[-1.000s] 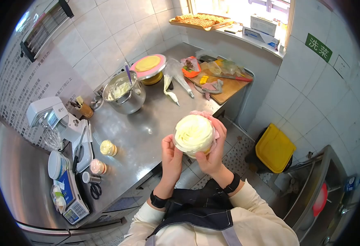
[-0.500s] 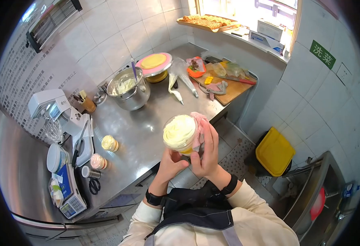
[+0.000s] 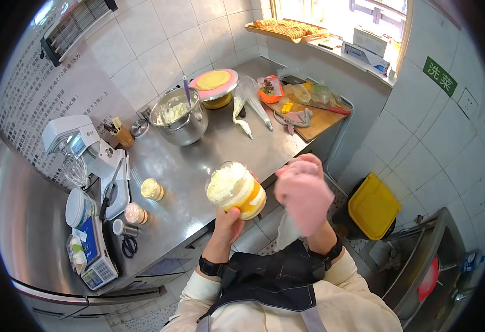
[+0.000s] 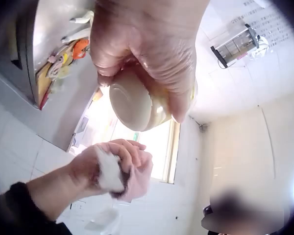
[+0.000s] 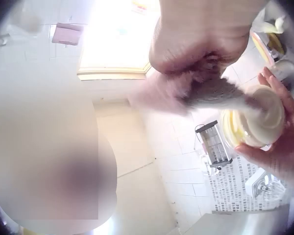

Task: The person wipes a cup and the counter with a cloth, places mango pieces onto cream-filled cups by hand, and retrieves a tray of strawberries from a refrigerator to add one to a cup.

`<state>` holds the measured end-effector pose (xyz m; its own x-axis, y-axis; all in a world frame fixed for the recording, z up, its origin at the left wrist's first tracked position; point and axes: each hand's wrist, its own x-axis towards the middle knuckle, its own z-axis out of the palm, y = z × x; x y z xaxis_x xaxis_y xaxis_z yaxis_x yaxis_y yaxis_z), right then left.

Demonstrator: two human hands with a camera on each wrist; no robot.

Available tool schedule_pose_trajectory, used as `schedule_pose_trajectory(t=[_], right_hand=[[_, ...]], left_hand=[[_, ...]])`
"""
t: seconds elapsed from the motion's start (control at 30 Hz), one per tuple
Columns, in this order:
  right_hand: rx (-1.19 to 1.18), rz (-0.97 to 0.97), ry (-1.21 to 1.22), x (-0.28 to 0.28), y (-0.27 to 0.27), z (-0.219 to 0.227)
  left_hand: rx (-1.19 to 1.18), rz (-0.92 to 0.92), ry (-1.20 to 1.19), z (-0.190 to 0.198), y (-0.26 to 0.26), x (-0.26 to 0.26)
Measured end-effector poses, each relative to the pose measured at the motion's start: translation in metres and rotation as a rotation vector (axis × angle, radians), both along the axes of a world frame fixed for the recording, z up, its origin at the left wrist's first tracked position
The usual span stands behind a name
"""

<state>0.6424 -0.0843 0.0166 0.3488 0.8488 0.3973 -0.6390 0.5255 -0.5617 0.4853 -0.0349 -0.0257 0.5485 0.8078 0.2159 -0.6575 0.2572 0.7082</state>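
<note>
A clear cup of layered cream and yellow filling (image 3: 248, 196), topped with swirled pale cream, tilts in my left hand (image 3: 230, 224). In the left wrist view, fingers and thumb wrap around its side, and the pale base (image 4: 131, 102) faces the camera. My right hand (image 4: 88, 169) grips a bunched pink cloth (image 3: 309, 205), which covers much of that hand in the head view. Hand and cloth are apart from the cup, to its right. The cloth is blurred in the right wrist view.
On the steel counter (image 3: 181, 182) stand two small cream-topped cups, a yellow one (image 3: 152, 189) and a pink one (image 3: 136, 213). Behind are a mixing bowl (image 3: 184, 124), a cake turntable (image 3: 226, 83), piping bags (image 3: 242, 119) and a cutting board (image 3: 314, 126). A scale (image 3: 98, 271) stands at left.
My right hand has come away from the cup, moving right with the pink cloth. The cup has shifted left and tilted in my left hand, showing its layered side.
</note>
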Motion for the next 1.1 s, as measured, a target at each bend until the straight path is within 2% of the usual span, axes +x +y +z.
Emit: schedule_pose_trajectory(t=[0.03, 0.07, 0.1, 0.17, 0.23, 0.3, 0.4, 0.47, 0.53, 0.57, 0.63, 0.67, 0.7, 0.73, 0.77, 0.9, 0.97, 1.03, 1.07, 1.1], right_hand=[[-0.001, 0.039, -0.129, -0.002, -0.004, 0.003], [-0.082, -0.274, -0.47, -0.011, 0.003, -0.007], [-0.088, -0.28, -0.47, -0.016, 0.008, -0.016], [-0.188, -1.006, -0.85, -0.022, 0.013, -0.028], [-0.198, -1.082, -0.932, -0.022, 0.009, -0.027], [0.083, -0.566, -0.873, -0.028, 0.001, -0.017], [0.084, -0.638, -0.948, -0.038, -0.001, -0.01], [0.067, -0.671, -0.955, -0.038, 0.002, -0.012], [-0.035, -0.446, -0.756, -0.038, 0.009, -0.019], [-0.036, -0.445, -0.754, -0.038, 0.012, -0.019], [-0.091, -0.123, -0.397, -0.038, 0.018, -0.018], [-0.09, -0.123, -0.396, -0.036, 0.02, -0.015], [-0.094, 0.051, -0.279, -0.035, 0.02, -0.011], [-0.096, 0.223, -0.161, -0.034, 0.02, -0.008], [-0.097, 0.223, -0.159, -0.033, 0.019, -0.007], [-0.179, 0.331, -0.025, -0.028, 0.013, -0.007], [-0.213, 0.349, 0.019, -0.03, 0.012, -0.011], [-0.186, -0.001, 0.21, -0.036, 0.016, -0.018], [-0.128, -0.111, 0.121, -0.033, 0.018, -0.016], [-0.121, -0.112, 0.121, -0.032, 0.019, -0.014]], left_hand=[[0.032, 0.024, 0.043, -0.001, -0.002, 0.0], [0.027, 0.017, 0.044, -0.005, -0.003, 0.0], [0.05, 0.041, 0.094, -0.012, -0.004, 0.0], [0.083, 0.059, 0.137, -0.017, -0.007, 0.0], [0.108, 0.162, 0.2, -0.017, -0.008, 0.002], [0.125, 0.211, 0.279, -0.022, -0.008, 0.0], [0.211, 0.294, 0.367, -0.012, -0.006, 0.002], [0.411, 0.353, 0.477, 0.013, -0.007, 0.002], [0.402, 0.321, 0.458, 0.015, -0.005, -0.002], [0.397, 0.29, 0.437, 0.017, -0.003, -0.005], [0.414, 0.228, 0.448, 0.028, 0.001, -0.008], [0.427, 0.166, 0.458, 0.032, 0.003, -0.011], [0.427, 0.166, 0.46, 0.033, 0.004, -0.014], [0.396, 0.078, 0.411, 0.033, 0.005, -0.018], [0.364, -0.01, 0.362, 0.034, 0.005, -0.02], [0.404, -0.024, 0.313, 0.048, 0.006, -0.01], [0.607, 0.292, 0.453, 0.046, 0.008, -0.006], [0.592, 0.361, 0.512, 0.022, 0.015, -0.002], [0.574, 0.43, 0.569, 0.016, 0.014, 0.001], [0.581, 0.431, 0.567, 0.014, 0.011, 0.003]])
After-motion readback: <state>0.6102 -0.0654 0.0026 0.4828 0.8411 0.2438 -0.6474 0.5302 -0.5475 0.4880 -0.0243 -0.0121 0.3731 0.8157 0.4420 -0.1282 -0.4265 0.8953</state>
